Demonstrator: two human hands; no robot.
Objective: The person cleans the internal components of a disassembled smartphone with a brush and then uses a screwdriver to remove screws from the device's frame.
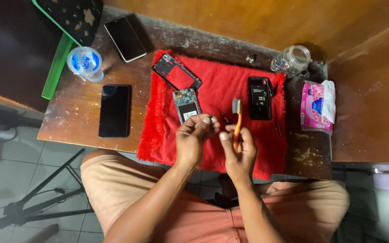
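Nearest the camera, the person's knees in salmon-coloured shorts [127,189] sit under the edge of the scuffed brown wooden worktop [75,117]. Just above them the right hand [241,150] has its fingers clamped round the handle of an orange-handled toothbrush [237,122], which stands nearly upright, its grey bristle head at the 12 o'clock end. Beside it, at 9 o'clock and almost touching, the left hand [194,135] pinches a tiny pale part [213,119] between its fingertips; it is too small to tell what it is. Both hands hover over a fuzzy red cloth mat [221,90]. Farther on the mat lie an opened phone body with bare circuit board [187,104], a black-and-red empty phone frame [176,74] at 11 o'clock, and a black rectangular device [260,97] at 1 o'clock. Off the mat, a dark phone [114,110] lies at 9 o'clock, a second phone [124,39] and a sealed plastic water cup [84,63] beyond it, with a pink tissue pack [315,107] at 3 o'clock.
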